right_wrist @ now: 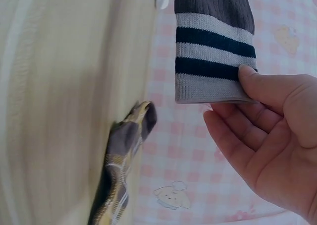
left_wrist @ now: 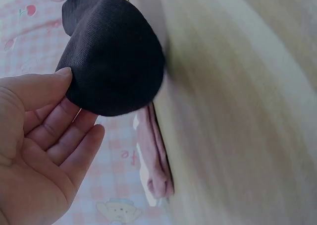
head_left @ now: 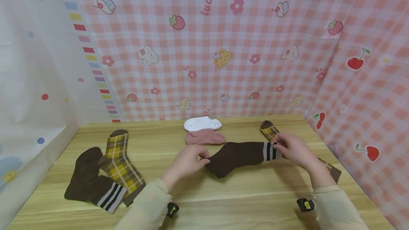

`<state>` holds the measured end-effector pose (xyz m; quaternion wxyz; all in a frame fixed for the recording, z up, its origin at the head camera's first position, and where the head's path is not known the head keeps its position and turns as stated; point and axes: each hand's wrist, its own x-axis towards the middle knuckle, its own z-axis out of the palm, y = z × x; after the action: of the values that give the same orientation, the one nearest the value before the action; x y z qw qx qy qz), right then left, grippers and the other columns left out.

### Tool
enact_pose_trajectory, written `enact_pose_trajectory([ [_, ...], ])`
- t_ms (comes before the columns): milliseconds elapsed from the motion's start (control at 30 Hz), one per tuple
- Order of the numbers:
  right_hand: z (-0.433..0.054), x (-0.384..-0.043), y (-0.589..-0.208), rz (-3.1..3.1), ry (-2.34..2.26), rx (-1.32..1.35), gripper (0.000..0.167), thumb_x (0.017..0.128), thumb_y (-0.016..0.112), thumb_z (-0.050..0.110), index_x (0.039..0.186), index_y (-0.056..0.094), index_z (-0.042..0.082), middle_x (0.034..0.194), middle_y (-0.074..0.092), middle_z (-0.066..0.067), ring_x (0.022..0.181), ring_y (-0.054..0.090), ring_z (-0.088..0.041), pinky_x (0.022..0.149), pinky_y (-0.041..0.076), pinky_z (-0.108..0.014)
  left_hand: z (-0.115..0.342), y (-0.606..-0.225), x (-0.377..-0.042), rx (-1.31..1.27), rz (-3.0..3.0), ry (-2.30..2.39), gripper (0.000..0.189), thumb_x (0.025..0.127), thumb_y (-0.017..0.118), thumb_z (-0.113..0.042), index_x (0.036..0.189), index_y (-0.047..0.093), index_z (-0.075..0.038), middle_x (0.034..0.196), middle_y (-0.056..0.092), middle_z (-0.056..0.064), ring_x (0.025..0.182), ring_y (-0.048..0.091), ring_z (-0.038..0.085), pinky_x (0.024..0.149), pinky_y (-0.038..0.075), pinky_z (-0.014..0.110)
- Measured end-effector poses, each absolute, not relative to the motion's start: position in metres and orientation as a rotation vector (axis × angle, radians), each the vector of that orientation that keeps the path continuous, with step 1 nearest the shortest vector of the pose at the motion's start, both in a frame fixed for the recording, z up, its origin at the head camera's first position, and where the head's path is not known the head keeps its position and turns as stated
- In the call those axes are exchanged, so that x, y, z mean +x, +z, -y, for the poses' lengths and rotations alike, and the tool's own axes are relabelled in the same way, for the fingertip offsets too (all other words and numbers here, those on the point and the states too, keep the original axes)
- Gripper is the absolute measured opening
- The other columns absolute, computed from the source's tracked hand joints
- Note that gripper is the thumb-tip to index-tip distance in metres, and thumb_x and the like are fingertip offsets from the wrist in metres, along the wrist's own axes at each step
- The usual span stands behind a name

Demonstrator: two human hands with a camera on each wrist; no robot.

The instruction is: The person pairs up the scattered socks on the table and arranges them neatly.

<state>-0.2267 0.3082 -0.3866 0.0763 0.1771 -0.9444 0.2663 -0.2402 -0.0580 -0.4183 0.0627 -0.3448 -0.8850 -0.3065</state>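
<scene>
A dark brown sock [head_left: 239, 157] with a grey cuff and black stripes is stretched sideways above the table between two hands. The left hand [head_left: 189, 160] pinches its toe end between thumb and fingers, as the left wrist view shows with the sock's toe [left_wrist: 119, 56]. At the other end, the right hand [head_left: 294, 150] pinches the striped cuff [right_wrist: 213, 61] by its edge. Behind the right hand and forearm lies a yellow plaid sock [head_left: 269, 130], partly hidden. A pink sock [head_left: 205, 137] and a white sock [head_left: 202, 124] lie just beyond the held sock.
On the left of the wooden table [head_left: 223, 205], another brown striped sock [head_left: 84, 176] overlaps a yellow plaid sock [head_left: 119, 162]. A pink checked cloth [head_left: 198, 45] hangs behind the table and along its right side. A white dotted sheet [head_left: 35, 63] hangs at left.
</scene>
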Motion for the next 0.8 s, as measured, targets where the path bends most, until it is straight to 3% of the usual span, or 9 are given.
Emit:
enact_pose_trajectory([
  [200, -0.304, -0.226, -0.38, 2.801, 0.784, 0.524, 0.006, 0.091, 0.069, 0.004, 0.096, 0.064, 0.006, 0.087, 0.065, -0.001, 0.075, 0.056, -0.014, 0.065, 0.048, -0.034, 0.067, -0.412, -0.241, -1.004, 2.671, -0.961, 0.015, 0.085, 0.077, -0.007, 0.079, 0.065, -0.014, 0.076, 0.062, -0.008, 0.073, 0.058, 0.008, 0.071, 0.05, 0.03],
  [800, -0.277, -0.237, -0.38, 2.699, 0.798, 0.692, 0.012, 0.089, 0.07, 0.0, 0.096, 0.066, 0.009, 0.088, 0.064, 0.002, 0.081, 0.061, -0.016, 0.072, 0.053, -0.039, 0.101, -0.402, -0.244, -0.906, 2.67, -0.867, 0.014, 0.082, 0.074, 0.0, 0.081, 0.065, -0.011, 0.078, 0.063, -0.003, 0.073, 0.059, 0.013, 0.07, 0.051, 0.035],
])
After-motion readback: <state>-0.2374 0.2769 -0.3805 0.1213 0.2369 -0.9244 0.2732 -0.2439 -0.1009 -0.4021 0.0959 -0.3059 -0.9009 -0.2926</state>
